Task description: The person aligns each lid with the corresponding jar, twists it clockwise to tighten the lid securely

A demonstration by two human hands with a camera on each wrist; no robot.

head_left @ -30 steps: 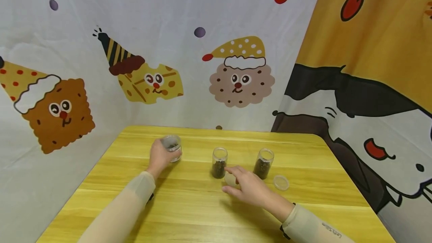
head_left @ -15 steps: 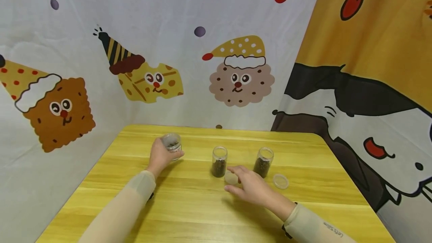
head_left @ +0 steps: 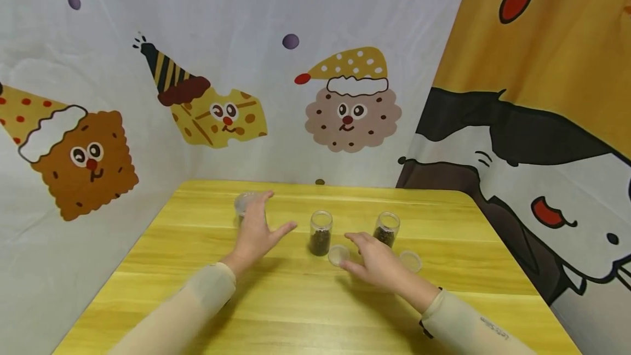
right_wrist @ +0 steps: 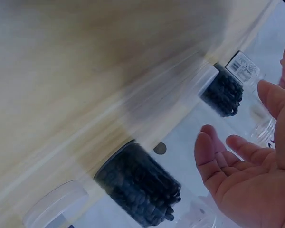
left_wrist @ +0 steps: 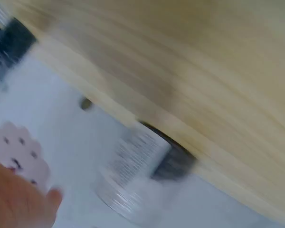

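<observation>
My left hand (head_left: 256, 234) is raised with fingers and thumb spread, holding nothing. Behind it stands a clear jar (head_left: 242, 201), partly hidden; its white label (left_wrist: 133, 156) and dark contents show, blurred, in the left wrist view. Relaxed fingers and an empty grasp mark my right hand (head_left: 377, 267), which hovers over the table by a clear round lid (head_left: 338, 255). An uncovered middle jar (head_left: 320, 239), part filled with dark bean-like pieces, is upright left of that hand. Just behind it is a similar uncovered right jar (head_left: 386, 229), its lower part covered by the hand.
A second clear lid (head_left: 411, 261) lies flat on the wooden table (head_left: 296, 311), right of the right jar. Behind the table's far edge hangs a cartoon-printed cloth (head_left: 276, 169), which also runs along both sides.
My left hand has let go of the left jar and moved right and toward me, its fingers spreading. My right hand has shifted slightly right, uncovering more of the near lid.
</observation>
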